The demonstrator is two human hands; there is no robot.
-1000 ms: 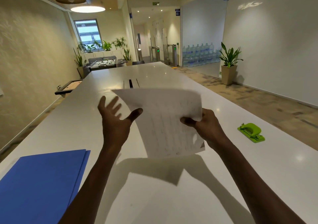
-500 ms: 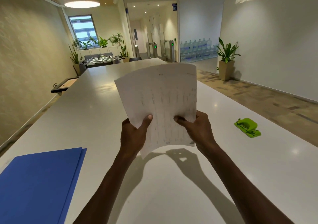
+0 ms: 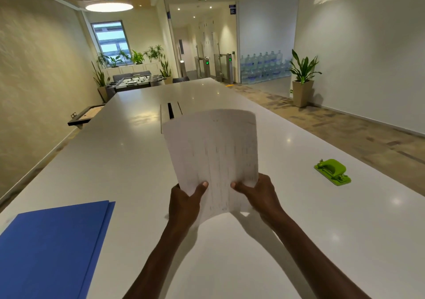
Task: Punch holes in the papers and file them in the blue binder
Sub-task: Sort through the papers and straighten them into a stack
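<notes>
While the papers (image 3: 212, 158) stood nearly upright above the white tabletop (image 3: 128, 160), both hands gripped their lower edge — the left hand (image 3: 184, 204) and the right hand (image 3: 259, 195) each had its thumb on the near face. The blue binder (image 3: 50, 250) lay closed at the near left — the green hole punch (image 3: 332, 172) sat well apart on the right.

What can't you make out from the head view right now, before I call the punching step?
- papers: print too blurred to read; sheet count unclear.
- blue binder: cut off by the left and bottom edges; it lies shut, so any rings are hidden.
- left hand, right hand: fingers hidden behind the papers.
- green hole punch: slot too small.
</notes>
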